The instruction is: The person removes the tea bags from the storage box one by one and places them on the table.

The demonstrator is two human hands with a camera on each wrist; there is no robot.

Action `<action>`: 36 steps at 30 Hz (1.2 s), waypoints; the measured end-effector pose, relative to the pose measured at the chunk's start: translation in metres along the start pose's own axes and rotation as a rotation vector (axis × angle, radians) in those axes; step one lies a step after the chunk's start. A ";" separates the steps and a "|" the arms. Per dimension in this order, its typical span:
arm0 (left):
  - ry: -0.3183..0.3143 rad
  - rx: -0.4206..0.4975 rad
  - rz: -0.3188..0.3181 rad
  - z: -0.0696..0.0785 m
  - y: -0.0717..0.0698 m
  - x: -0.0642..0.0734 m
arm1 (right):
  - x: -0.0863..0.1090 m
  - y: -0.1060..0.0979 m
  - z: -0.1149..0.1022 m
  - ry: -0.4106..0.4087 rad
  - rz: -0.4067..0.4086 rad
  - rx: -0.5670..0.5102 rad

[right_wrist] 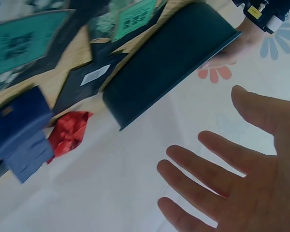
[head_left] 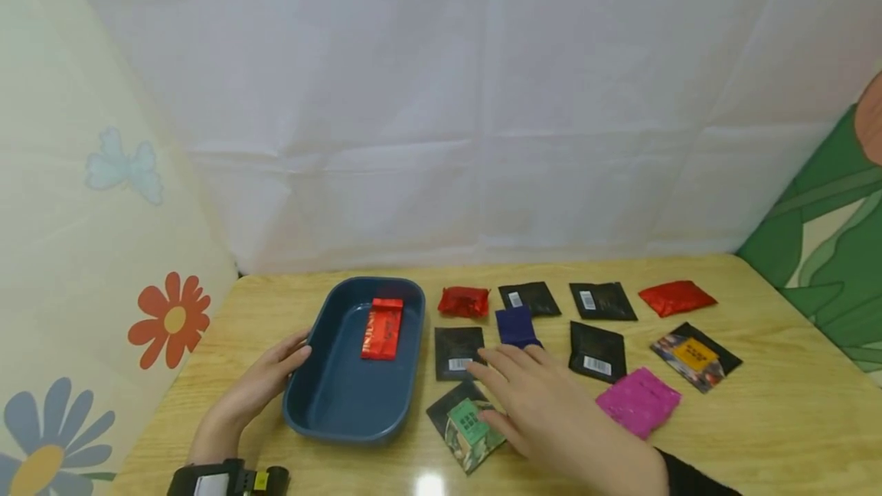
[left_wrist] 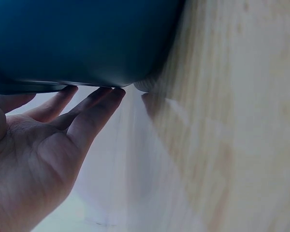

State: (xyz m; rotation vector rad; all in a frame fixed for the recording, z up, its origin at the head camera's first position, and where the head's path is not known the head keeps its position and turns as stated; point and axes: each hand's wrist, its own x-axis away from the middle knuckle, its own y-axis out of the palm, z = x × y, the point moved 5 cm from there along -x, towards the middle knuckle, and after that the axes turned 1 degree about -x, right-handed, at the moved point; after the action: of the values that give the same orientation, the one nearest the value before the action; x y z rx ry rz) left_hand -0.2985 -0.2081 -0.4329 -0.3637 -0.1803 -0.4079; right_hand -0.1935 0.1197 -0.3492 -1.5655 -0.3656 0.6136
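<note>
A blue plastic tub [head_left: 354, 404] stands left of centre on the table, with a red packet [head_left: 382, 329] lying inside. Against its left wall my left hand [head_left: 258, 385] rests its fingertips; in the left wrist view these extended fingers [left_wrist: 94, 118] touch the tub's outer side. My right hand [head_left: 551, 408] reaches over the packets with spread fingers and holds nothing, as the right wrist view also shows. Beneath or beside it are a dark blue packet [head_left: 515, 325], a black packet [head_left: 458, 350] with a barcode label, and a black packet with a green label [head_left: 470, 427].
Right of the tub lie a red packet [head_left: 464, 301], more black packets [head_left: 602, 301], another red packet [head_left: 677, 298], a packet with an orange label [head_left: 694, 357] and a pink packet [head_left: 639, 402]. A white cloth [head_left: 482, 136] hangs behind the wooden table [head_left: 779, 419].
</note>
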 end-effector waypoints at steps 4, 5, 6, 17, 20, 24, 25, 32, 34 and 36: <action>0.015 0.006 -0.013 0.001 0.000 0.000 | -0.017 0.002 -0.009 -0.043 -0.004 -0.026; 0.013 0.007 -0.014 0.001 0.000 0.001 | -0.021 0.003 -0.012 -0.051 -0.011 -0.034; 0.012 0.009 -0.015 0.001 0.000 0.001 | -0.024 0.005 -0.013 -0.054 -0.024 -0.044; 0.008 0.010 -0.012 0.001 0.001 0.000 | -0.052 0.012 -0.023 -0.125 0.049 -0.041; 0.005 0.006 -0.007 0.001 0.001 0.000 | -0.062 0.013 -0.024 -0.111 0.039 -0.048; -0.005 0.013 -0.004 0.000 0.000 0.001 | -0.075 0.014 -0.027 -0.086 0.008 -0.051; -0.001 0.009 -0.008 0.000 0.000 0.001 | -0.078 0.014 -0.028 -0.083 0.003 -0.051; 0.005 0.000 -0.003 0.001 0.000 0.001 | -0.091 0.011 -0.039 -0.113 -0.008 -0.058; 0.009 -0.002 -0.006 0.001 0.001 0.001 | -0.095 0.010 -0.042 -0.127 0.006 -0.043; 0.013 -0.006 -0.012 0.000 0.001 0.000 | -0.099 0.011 -0.043 -0.130 0.019 -0.028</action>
State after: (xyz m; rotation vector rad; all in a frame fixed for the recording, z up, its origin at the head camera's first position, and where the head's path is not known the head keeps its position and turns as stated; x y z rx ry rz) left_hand -0.2978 -0.2075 -0.4325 -0.3659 -0.1692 -0.4223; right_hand -0.2496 0.0268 -0.3435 -1.5611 -0.4595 0.7303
